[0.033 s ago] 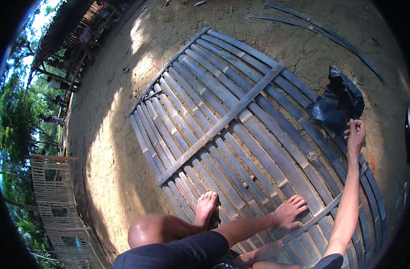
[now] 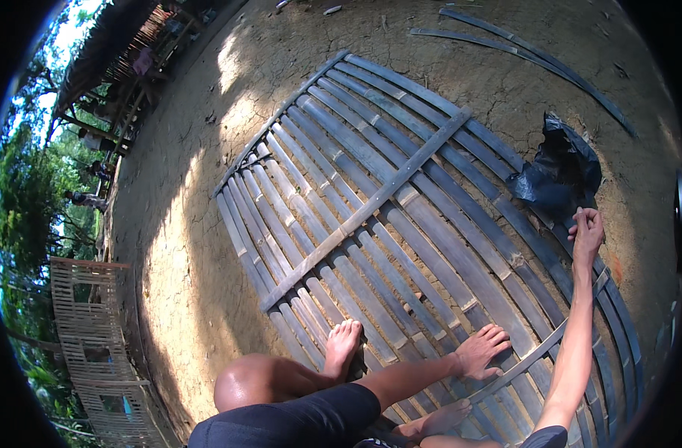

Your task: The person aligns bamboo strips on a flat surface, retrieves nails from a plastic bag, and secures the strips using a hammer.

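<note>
reaching to the black bag [image 2: 544,184] seems to be the step now. the bag lies at the right edge of the bamboo panel [image 2: 385,193]. the right hand [image 2: 588,233] has bent fingers by it; i cannot tell if its grip holds any plastic. the left hand [image 2: 483,354] lies flat on the panel, fingers spread, grasping nothing. thin plastic calls for a soft pinch. the right hand is a bit lower than in the earlier frame.

Cracked earth [image 2: 400,45] bears a slatted bamboo panel [image 2: 391,183]; on it rest bare feet [image 2: 342,348] and the left hand [image 2: 481,354]; a black plastic bag [image 2: 559,169] lies at its right edge; two strips [image 2: 509,36] lie beyond it.
</note>
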`<control>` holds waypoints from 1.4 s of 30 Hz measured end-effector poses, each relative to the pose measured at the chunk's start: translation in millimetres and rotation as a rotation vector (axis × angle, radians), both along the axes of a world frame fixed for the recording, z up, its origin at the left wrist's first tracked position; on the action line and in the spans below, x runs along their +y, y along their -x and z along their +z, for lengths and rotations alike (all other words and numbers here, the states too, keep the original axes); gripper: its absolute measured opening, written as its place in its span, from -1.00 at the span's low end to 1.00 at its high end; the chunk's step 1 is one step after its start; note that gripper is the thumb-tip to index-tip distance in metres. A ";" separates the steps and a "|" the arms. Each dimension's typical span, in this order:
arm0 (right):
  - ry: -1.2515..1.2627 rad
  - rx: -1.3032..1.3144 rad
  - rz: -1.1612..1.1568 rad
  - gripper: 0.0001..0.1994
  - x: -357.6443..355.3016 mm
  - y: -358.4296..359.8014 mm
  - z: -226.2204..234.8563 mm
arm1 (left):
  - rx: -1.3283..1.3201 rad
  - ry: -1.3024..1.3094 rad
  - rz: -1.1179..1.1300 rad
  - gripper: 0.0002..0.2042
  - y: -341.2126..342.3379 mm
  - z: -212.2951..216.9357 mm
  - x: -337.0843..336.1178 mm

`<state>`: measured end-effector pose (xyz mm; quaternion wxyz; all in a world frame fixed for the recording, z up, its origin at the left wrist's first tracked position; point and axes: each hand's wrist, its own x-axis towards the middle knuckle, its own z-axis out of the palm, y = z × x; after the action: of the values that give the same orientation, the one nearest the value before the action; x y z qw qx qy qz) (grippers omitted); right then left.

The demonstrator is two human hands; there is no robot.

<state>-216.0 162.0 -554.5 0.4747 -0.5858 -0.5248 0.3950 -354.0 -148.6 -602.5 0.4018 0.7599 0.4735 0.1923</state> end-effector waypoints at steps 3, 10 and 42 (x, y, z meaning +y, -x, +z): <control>0.244 0.127 0.037 -0.84 -86.6 17.0 50.9 | 0.011 -0.092 -0.015 -0.26 -3.8 -1.9 -7.0; 0.362 0.283 0.667 -0.83 -258.9 38.1 129.3 | -0.305 -0.060 0.020 -0.31 -2.3 -14.8 -6.2; 0.390 -0.001 -0.220 -0.69 -456.0 -48.8 -3.9 | -0.185 0.167 -0.187 -0.71 -41.5 40.3 -76.8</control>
<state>-167.2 -294.0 -558.4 0.3925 -0.7203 -0.3716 0.4347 -312.6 -225.4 -562.1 0.5216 0.7435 0.3763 0.1830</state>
